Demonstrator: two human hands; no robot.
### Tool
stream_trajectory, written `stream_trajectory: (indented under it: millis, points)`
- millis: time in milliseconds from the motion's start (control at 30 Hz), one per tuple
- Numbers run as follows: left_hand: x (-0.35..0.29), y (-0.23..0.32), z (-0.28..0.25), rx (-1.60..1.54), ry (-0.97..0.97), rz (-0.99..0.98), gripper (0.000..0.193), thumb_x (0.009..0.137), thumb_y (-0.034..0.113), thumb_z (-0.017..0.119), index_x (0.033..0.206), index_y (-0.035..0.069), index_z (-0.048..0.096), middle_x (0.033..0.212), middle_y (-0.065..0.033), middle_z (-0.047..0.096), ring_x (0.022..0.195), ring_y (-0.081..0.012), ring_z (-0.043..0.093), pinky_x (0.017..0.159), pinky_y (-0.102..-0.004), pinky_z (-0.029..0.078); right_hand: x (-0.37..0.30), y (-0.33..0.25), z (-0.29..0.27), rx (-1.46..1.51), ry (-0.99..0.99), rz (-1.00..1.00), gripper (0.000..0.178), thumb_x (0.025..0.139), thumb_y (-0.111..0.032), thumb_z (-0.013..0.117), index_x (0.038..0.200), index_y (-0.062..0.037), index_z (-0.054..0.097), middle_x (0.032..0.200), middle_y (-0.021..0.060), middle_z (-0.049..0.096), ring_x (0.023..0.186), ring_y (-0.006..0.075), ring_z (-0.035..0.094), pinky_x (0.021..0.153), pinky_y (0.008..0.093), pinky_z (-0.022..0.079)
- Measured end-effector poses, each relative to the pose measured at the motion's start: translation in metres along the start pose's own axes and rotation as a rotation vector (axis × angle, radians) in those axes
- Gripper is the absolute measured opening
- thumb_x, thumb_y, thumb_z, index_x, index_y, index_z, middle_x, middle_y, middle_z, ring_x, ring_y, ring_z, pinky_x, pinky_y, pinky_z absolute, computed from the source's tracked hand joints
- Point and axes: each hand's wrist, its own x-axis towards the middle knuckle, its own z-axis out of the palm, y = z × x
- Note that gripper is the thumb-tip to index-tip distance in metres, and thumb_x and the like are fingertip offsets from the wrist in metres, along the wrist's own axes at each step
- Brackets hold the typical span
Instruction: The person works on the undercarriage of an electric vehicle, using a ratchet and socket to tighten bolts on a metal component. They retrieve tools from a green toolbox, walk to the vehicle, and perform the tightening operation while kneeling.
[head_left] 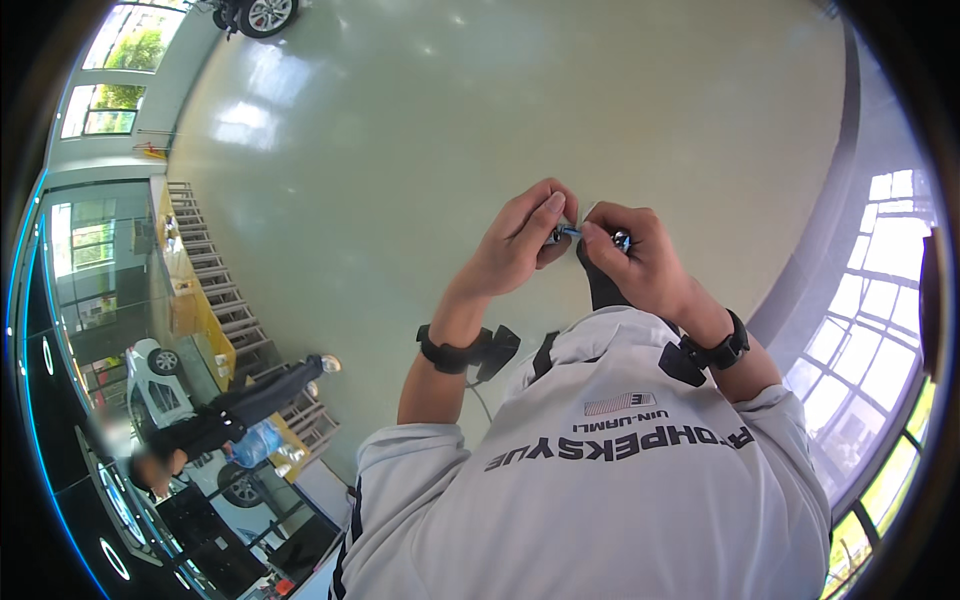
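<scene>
Both hands are raised close together in front of my chest. My left hand is closed, thumb against bent fingers, around a small shiny metal piece. Its end shows between the two hands, with a thin bluish part on the right-hand side. My right hand pinches close to that piece with thumb and forefinger. A rounded chrome part shows in its curled fingers. Whether the metal parts are joined is hidden by the fingers. Black bands with small dark boxes sit on both wrists.
A smooth pale floor lies beyond my hands. To the left are a ladder-like metal frame, yellow panels, white vehicles and a person in dark clothes. A wheel shows at the far left, and large windows at the right.
</scene>
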Motion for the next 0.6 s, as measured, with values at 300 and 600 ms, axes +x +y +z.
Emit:
stream_trajectory:
  millis: [300,600]
  points:
    - [0.225,0.104,-0.217,-0.167,0.269,-0.038,0.029,0.107,0.027,0.033,0.089,0.007,0.044,0.050,0.0059,0.026,0.042,-0.0059,0.020,0.042,-0.0264,0.015,0.368,0.040,-0.053,0.178,-0.157,-0.113,0.023,0.094,-0.017,0.056,0.082,0.0030,0.059,0.058,0.0050,0.048,0.055,0.0103,0.041,0.050,0.0288,0.037]
    - [0.458,0.186,-0.461,-0.168,0.318,-0.008,0.027,0.105,0.023,0.037,0.086,0.007,0.046,0.056,0.0068,0.029,0.044,-0.0034,0.024,0.042,-0.0243,0.016,0.720,0.078,-0.090,0.061,-0.233,-0.161,0.021,0.093,-0.017,0.056,0.083,0.0014,0.061,0.057,0.0067,0.049,0.052,0.0106,0.041,0.050,0.0307,0.039]
